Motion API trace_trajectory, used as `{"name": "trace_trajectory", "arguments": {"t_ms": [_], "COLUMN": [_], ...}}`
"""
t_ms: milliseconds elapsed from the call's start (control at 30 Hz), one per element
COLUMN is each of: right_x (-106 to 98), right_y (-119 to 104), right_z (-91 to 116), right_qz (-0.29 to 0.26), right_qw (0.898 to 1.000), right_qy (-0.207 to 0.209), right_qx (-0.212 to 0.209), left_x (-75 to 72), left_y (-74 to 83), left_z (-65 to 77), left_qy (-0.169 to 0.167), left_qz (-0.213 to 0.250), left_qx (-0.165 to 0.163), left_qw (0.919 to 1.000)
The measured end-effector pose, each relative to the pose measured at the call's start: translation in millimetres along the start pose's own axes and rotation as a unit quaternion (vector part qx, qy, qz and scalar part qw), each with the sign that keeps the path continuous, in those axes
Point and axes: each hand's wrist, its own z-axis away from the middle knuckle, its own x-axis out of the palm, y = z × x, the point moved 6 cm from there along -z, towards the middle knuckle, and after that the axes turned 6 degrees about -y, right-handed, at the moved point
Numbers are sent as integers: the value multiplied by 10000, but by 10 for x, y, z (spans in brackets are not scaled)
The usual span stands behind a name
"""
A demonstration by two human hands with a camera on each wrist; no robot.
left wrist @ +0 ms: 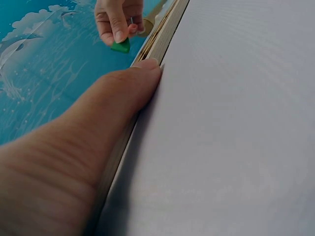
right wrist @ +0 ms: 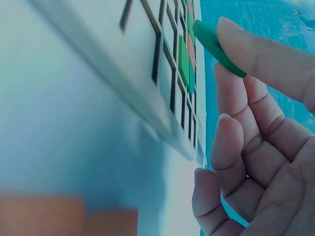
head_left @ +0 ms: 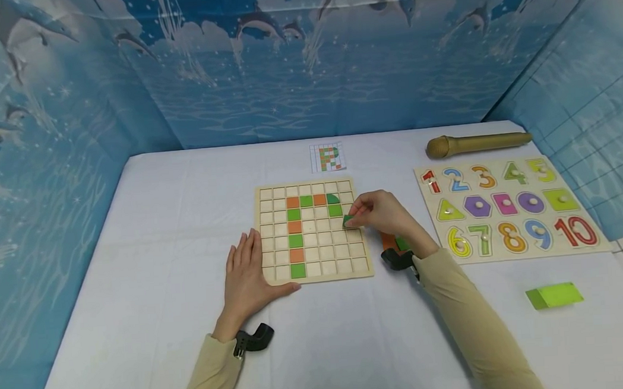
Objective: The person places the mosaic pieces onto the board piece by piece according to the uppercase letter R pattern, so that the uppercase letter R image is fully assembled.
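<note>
A wooden grid board (head_left: 326, 239) lies on the white table, holding a column of alternating orange and green tiles plus a short top row ending in a dark green rounded tile (head_left: 332, 199). Beneath that rounded tile sits a light green square (head_left: 334, 210). My right hand (head_left: 388, 215) pinches another dark green tile (right wrist: 216, 48) between thumb and fingertips, over the board's right side. Straight fingers of my left hand (head_left: 248, 280) rest along the left edge, and its thumb (left wrist: 133, 86) touches the near edge.
Behind the board lies a small pattern card (head_left: 328, 158). Loose orange and green tiles (head_left: 389, 243) are partly hidden under my right wrist. Farther right are a number-and-shape puzzle (head_left: 495, 222), a brown microphone-shaped object (head_left: 482, 143) and a green block (head_left: 556, 295).
</note>
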Motion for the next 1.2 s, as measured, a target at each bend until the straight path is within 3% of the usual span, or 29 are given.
{"name": "trace_trajectory", "arguments": {"t_ms": [400,600,1200], "right_x": [181,182,214], "right_y": [-49,-65,-72], "right_z": [-183,-224,-247], "right_qz": [80,426,782], "right_qw": [9989,9975,9951], "right_qy": [-399,-396,-312], "right_qx": [233,408,515], "left_x": [-3,3,12], "left_y": [7,-1,-15], "left_z": [6,3,-9], "left_qy": [-20,0,-131], "left_qz": [7,-13,-22], "left_qx": [-18,-2,-70], "left_qw": [10000,10000,9999]}}
